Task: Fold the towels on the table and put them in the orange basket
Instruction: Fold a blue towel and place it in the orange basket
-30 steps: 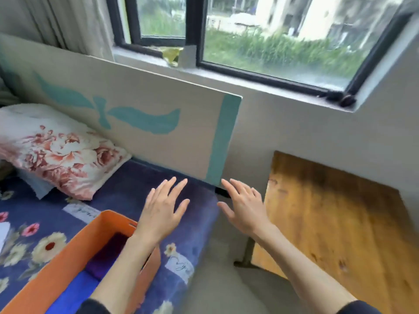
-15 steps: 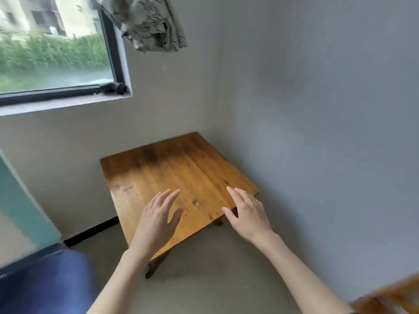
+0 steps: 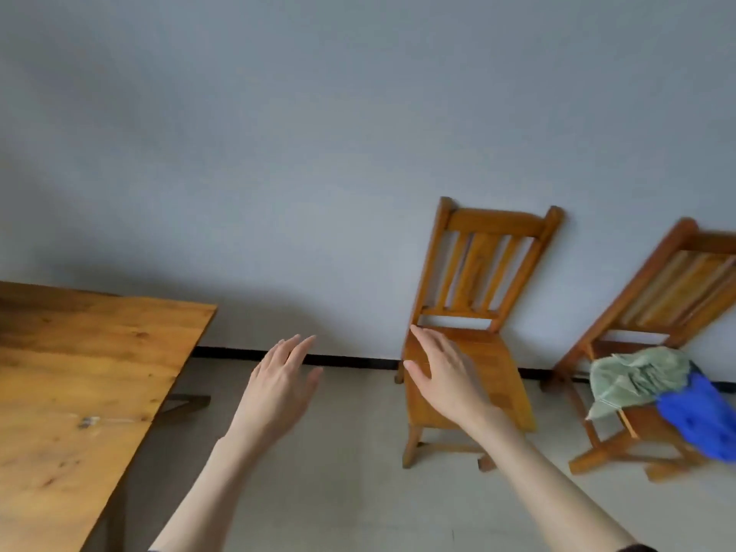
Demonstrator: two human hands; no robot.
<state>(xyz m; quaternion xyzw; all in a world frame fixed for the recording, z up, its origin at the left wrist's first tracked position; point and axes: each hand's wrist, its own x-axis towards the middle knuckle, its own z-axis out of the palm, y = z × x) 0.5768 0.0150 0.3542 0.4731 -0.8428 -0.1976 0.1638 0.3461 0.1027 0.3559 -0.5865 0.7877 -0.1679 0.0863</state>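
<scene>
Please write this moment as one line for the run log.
left hand: open, holds nothing | right hand: open, holds nothing | green towel, blue towel: unfolded on right chair | orange basket: not in view

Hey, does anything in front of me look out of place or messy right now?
Yes. The towels, a green one and a blue one, lie crumpled on the right-hand chair, hanging over its seat edge rather than on the table. Both hands, left and right, are open and hold nothing.
</scene>
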